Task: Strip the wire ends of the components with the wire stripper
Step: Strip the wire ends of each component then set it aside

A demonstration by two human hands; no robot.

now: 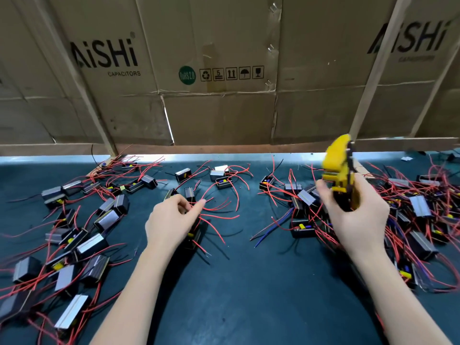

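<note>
Head view, only one.

Right hand (358,220), right of centre, is wrapped round the handles of the yellow-and-black plastic wire stripper (339,170). Tool stands nearly upright, head toward the top of the frame, blurred, so can't tell if its jaws are apart or together. No wire in it as far as I can see.

Left hand (169,220), centre-left, has thumb and curled fingers pinching a bunch of thin red insulated wires (219,207); forefinger sticks out to the right. Wires fan rightward from the pinch, long axis roughly left-right across the frame, free ends toward centre. They seem to run from a small black box component (193,239) sitting mostly under that hand, partly hidden.

Key relation: wire ends lie left of and lower than the stripper head, w/ a gap between them, not touching. Tool axis is near vertical, wires near horizontal, so they're already about crosswise. My guess is next move needs the right hand to tip the head down and leftward onto one wire end while the left hand steadies it.

Green-black mat bench top (249,282) carries loose piles: black and silver-faced box components (92,245) w/ red leads at left, a denser tangle (423,220) at right. Can't tell which pile is stripped.

Containers: none on the bench. Flattened brown cardboard cartons (224,108) form the back wall; contents n/a.
</note>
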